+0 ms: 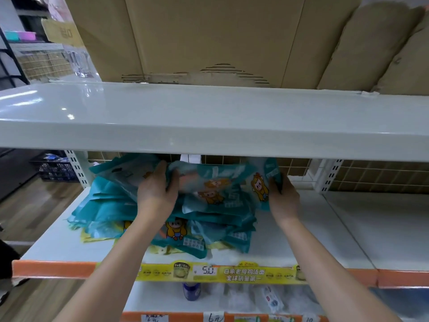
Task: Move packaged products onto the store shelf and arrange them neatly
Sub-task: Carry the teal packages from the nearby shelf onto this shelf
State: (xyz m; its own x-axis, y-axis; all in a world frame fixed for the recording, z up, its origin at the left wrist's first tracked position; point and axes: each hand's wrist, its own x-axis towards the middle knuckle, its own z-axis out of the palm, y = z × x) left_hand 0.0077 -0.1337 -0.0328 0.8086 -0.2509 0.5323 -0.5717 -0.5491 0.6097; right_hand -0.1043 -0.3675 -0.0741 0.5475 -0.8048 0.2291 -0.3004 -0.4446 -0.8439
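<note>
A loose pile of teal snack packets [144, 212] with a cartoon figure lies on the white middle shelf [301, 242], left of centre. Both my hands reach under the upper shelf and hold a bundle of the same packets [216, 182] above the pile. My left hand [157, 189] grips the bundle's left end, fingers curled over its top edge. My right hand [282, 194] grips the right end, where one packet [263, 182] stands nearly upright. The back of the pile is hidden by the shelf above.
A glossy white upper shelf [209, 119] juts out overhead, with flattened cardboard [209, 36] leaning behind it. The middle shelf's orange front edge [53, 269] carries a yellow price strip [220, 273]. A lower shelf holds a blue bottle [191, 291]. A dark crate [55, 168] sits on the floor at left.
</note>
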